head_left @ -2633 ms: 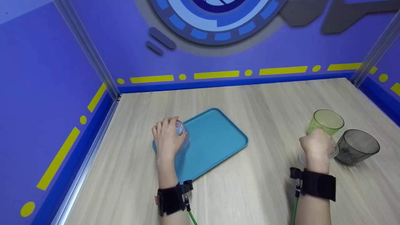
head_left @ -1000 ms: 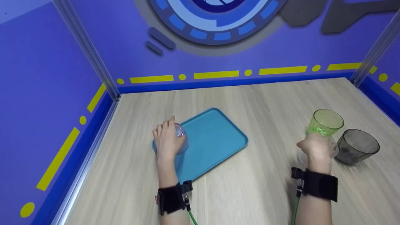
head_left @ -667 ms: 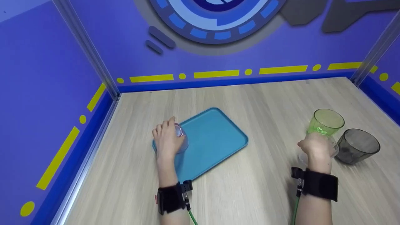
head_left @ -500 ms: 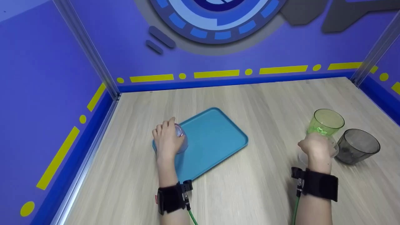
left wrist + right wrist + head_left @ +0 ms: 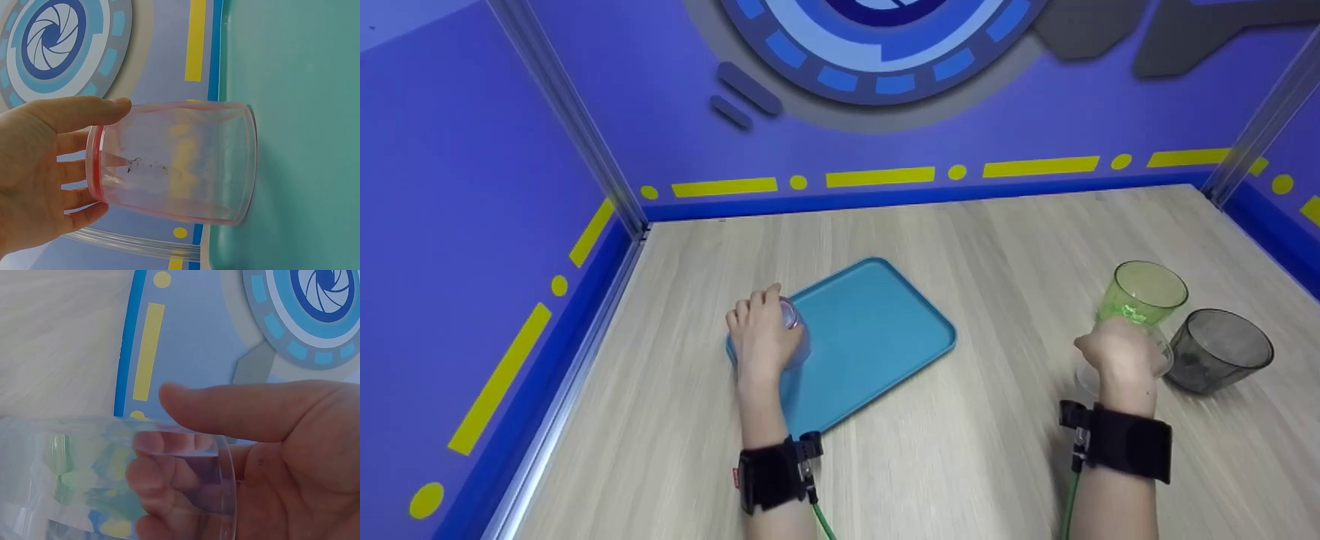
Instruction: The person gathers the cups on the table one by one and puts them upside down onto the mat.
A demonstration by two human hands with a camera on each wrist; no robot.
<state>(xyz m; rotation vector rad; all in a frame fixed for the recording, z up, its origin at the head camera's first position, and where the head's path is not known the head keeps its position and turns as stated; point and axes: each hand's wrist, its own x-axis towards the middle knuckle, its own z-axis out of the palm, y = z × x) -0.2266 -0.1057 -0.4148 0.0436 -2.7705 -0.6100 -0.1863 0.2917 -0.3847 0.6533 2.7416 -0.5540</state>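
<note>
My left hand (image 5: 761, 334) grips a clear pink-tinted cup (image 5: 174, 163) from its narrower end, with the thumb along one side and the fingers round the other. The cup's wider end meets the left part of a blue-green tray (image 5: 870, 337). Over at the right, my right hand (image 5: 1121, 352) holds a clear colourless cup (image 5: 101, 478) near its end, thumb on the outside, the other fingers showing through the wall. In the head view this hand hides most of that cup.
Just behind the right hand stands a green see-through cup (image 5: 1147, 289). A grey see-through cup (image 5: 1219, 352) is to its right. Blue panels (image 5: 900, 157) with yellow marks border the wooden table (image 5: 960, 465) at the back and sides.
Since the earliest frame my right hand has turned slightly at the wrist, and the left hand with its cup has come a little lower. Over the last half second both hands stay put.
</note>
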